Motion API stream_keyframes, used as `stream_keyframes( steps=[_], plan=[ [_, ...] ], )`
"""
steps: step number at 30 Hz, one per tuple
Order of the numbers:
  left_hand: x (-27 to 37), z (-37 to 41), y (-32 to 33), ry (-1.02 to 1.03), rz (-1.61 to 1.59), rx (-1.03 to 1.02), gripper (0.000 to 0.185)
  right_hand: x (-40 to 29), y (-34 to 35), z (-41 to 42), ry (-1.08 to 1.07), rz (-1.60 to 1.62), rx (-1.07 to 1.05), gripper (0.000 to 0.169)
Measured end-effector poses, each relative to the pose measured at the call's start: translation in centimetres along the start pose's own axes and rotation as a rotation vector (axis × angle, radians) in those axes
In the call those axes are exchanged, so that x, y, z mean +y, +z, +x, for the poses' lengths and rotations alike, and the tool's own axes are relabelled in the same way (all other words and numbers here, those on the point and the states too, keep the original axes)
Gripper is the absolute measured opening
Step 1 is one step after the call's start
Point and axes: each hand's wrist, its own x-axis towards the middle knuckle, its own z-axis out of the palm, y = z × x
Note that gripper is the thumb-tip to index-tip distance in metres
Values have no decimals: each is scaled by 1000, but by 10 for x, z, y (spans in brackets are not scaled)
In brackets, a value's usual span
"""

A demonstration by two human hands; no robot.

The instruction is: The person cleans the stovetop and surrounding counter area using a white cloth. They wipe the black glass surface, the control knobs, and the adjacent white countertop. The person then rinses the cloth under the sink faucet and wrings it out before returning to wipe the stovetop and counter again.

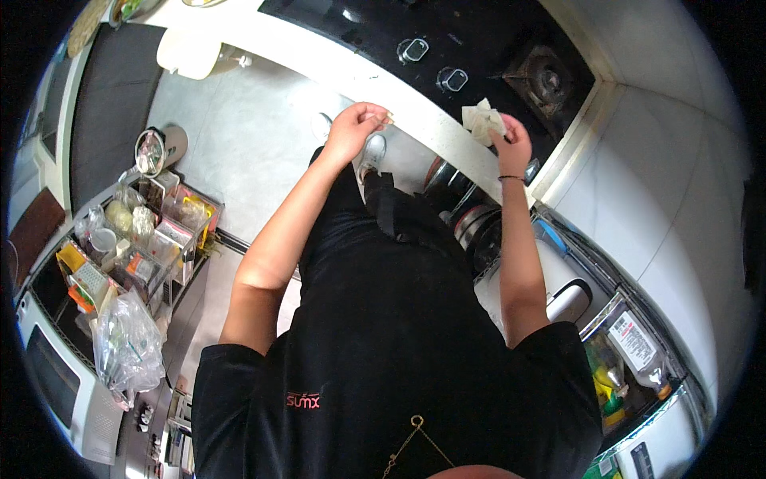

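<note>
My right hand (514, 143) holds a crumpled pale tissue or cloth (482, 123) above the near right edge of a black glass cooktop (479, 36). Two control knobs, one of them the nearer knob (453, 79), rise from the cooktop to the left of the tissue. A burner (547, 81) lies beyond my right hand. Over the edge of the white counter (359, 75) is my left hand (359, 129), its fingertips pinched around a small pale piece (388, 117) that I cannot identify.
Below the counter on the right stand dark pots (479, 221). A wire rack (622, 287) with bottles is at my right. A crowded shelf with a plastic bag (128, 344), clear bins and a microwave (57, 371) stands at left, near a small trash bin (158, 149).
</note>
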Motion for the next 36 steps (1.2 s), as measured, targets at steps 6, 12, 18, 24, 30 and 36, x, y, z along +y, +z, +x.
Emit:
stream_keyframes(
  steps=[6, 12, 18, 24, 30, 36],
  plan=[
    [-7, -11, -25, 21, 45, 71, 21, -26, 83, -8, -164, -466, 216, 36],
    [-10, -11, -29, 2, 19, 64, 23, -60, 143, -17, -317, -653, 194, 24],
    [-13, -21, -31, -13, 12, 57, 23, -77, 154, -22, -377, -852, 63, 25],
    [-12, -23, -33, -8, 66, 15, 22, -99, 170, -16, -230, -1180, -158, 25],
    [-13, -17, -33, -21, 50, 29, 21, -105, 154, -8, -117, -1248, -281, 30],
    [-13, -11, -28, -1, -25, 38, 22, -114, 177, -5, 77, -1162, -407, 79]
  ],
)
